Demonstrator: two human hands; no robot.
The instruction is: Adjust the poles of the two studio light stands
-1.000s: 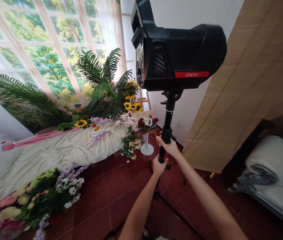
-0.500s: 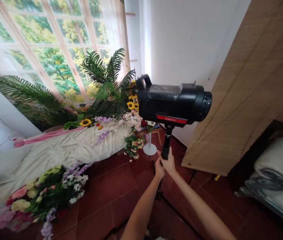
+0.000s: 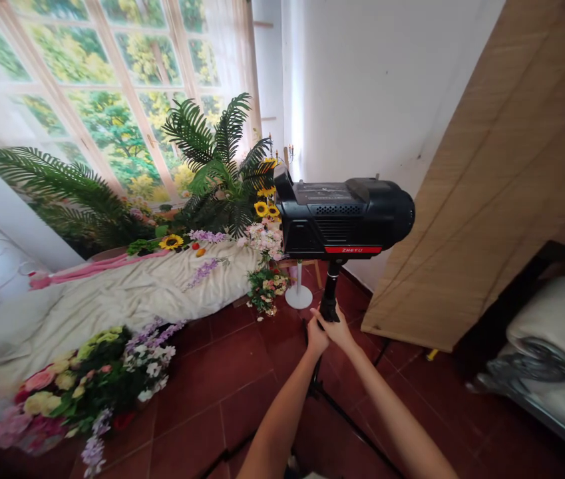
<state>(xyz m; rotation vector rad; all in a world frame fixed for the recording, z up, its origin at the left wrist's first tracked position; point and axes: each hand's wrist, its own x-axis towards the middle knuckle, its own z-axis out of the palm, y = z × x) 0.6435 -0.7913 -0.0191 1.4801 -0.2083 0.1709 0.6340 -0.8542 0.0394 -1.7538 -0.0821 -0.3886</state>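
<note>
A black studio light (image 3: pixel 345 216) with a red label strip sits on top of a black stand pole (image 3: pixel 330 289). My left hand (image 3: pixel 316 336) and my right hand (image 3: pixel 341 330) are side by side, both closed round the pole just under the lamp. Parts of the fingers are hidden behind the pole and each other. Dark tripod legs (image 3: pixel 349 422) spread over the floor beneath my forearms.
To the left, a bed with cream cloth (image 3: pixel 212 286) bears flowers, beside a large bouquet (image 3: pixel 87 379) and palm leaves. A white round-based stand (image 3: pixel 299 297) is behind the pole. At the right are a woven blind (image 3: pixel 442 219) and a silver-framed seat (image 3: pixel 552 359).
The lamp has turned and tilted on the pole, showing more of its top and side, and its body sits slightly lower. Both hands remain on the pole.
</note>
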